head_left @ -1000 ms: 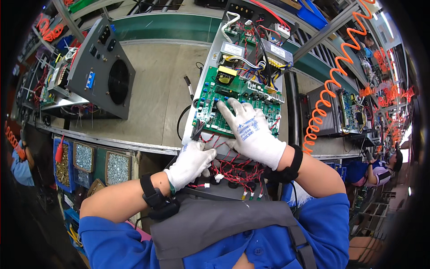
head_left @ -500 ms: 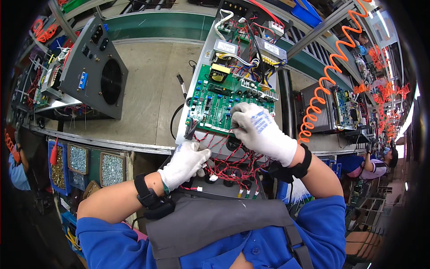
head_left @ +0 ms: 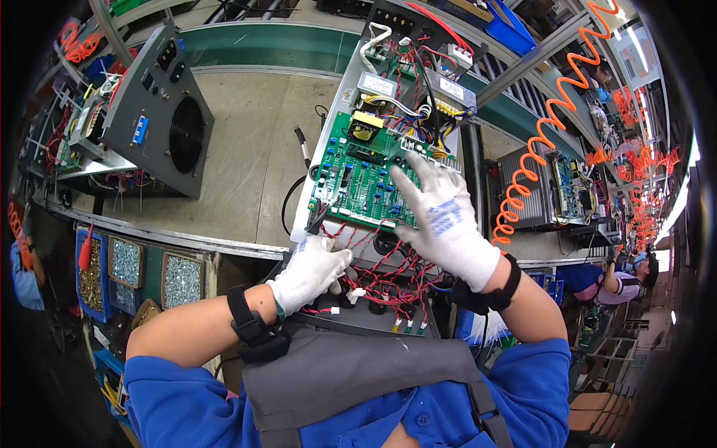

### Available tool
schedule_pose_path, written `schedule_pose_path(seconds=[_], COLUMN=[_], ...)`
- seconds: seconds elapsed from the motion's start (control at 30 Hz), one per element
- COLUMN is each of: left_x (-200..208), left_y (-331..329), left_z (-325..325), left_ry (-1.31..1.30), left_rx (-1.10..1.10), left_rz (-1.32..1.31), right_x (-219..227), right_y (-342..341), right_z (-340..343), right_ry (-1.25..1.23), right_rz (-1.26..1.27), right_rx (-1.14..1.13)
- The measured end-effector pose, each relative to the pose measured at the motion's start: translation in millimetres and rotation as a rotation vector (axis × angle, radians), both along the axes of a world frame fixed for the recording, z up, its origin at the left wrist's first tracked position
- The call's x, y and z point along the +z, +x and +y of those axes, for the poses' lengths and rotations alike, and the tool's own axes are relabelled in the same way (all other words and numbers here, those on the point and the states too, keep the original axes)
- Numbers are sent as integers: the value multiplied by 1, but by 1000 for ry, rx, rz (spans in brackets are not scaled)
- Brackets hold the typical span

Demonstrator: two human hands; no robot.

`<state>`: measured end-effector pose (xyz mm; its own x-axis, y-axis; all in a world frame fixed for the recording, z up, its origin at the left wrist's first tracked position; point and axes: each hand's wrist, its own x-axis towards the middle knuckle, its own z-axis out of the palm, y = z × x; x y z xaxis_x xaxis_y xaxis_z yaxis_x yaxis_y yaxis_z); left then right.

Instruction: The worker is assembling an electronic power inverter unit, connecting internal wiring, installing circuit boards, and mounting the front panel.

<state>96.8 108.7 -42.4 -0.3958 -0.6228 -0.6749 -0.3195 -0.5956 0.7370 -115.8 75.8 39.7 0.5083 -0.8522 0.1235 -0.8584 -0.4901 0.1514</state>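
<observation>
A green circuit board (head_left: 366, 183) lies in the open metal chassis (head_left: 340, 97) before me. My right hand (head_left: 442, 220), in a white glove, hovers over or rests on the board's right side; its fingers are spread and grip nothing. At the near left corner my left hand (head_left: 310, 270), gloved too, is curled closed beside a black cable bundle (head_left: 317, 215). Whatever its fingers hold is hidden. Red and black twisted wires (head_left: 385, 285) hang in a tangle between my hands, with white plugs (head_left: 357, 293) on some ends.
A second dark chassis with a round fan grille (head_left: 187, 135) stands on the bench at left. Trays of screws (head_left: 184, 281) and a red-handled tool (head_left: 86, 250) are at lower left. An orange coiled hose (head_left: 529, 168) hangs at right. A black-and-white pen-like tool (head_left: 302, 145) lies beside the chassis.
My right hand has left the board's near edge, moving farther away and slightly right, and its bent fingers have spread. My left hand stays nearly in place, still curled.
</observation>
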Motion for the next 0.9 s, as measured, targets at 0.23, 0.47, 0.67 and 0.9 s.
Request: schedule_pose_path(seconds=[0.23,0.47,0.67,0.9], left_x=[0,22,-9,7], left_y=[-5,-7,-22,-29], left_z=[0,-6,-8,-6], left_ry=[26,35,-272,-166], left_rx=[39,-10,-76,46], left_rz=[-45,-44,-46,-105], right_x=[-27,-23,-24,-30], right_y=[11,10,14,8], right_z=[-8,-25,-25,-24], right_ry=[310,427,487,465], right_rz=[61,156,220,173], right_rx=[-75,18,9,10])
